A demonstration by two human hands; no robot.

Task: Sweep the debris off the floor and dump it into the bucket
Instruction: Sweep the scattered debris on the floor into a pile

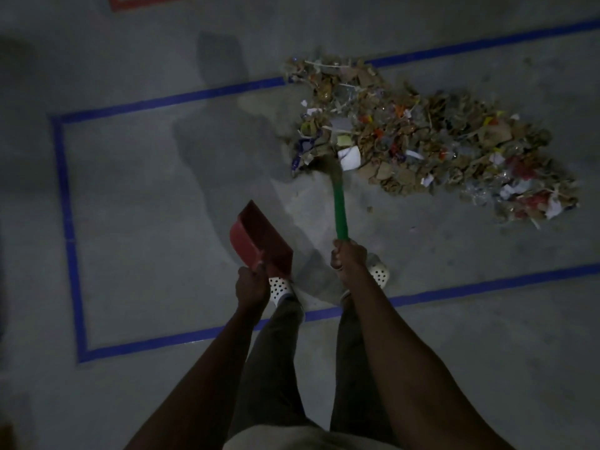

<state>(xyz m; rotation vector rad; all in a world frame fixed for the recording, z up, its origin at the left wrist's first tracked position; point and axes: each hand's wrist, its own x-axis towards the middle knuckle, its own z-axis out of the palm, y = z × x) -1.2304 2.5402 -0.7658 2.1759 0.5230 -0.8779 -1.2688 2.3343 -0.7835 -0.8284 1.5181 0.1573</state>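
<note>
A long pile of debris [431, 141], made of leaves, paper scraps and plastic bits, lies on the grey floor at the upper right. My right hand [345, 254] grips the green handle of a broom [339, 206], whose brush end touches the near left edge of the pile. My left hand [251, 282] holds a red dustpan [259, 237] by its handle, lifted above the floor to the left of the broom. No bucket is in view.
Blue tape [66, 222] marks a rectangle on the floor around where I stand, and the pile crosses its far line. A red tape mark [130, 3] shows at the top left. My feet in white perforated shoes [378, 271] stand below the hands.
</note>
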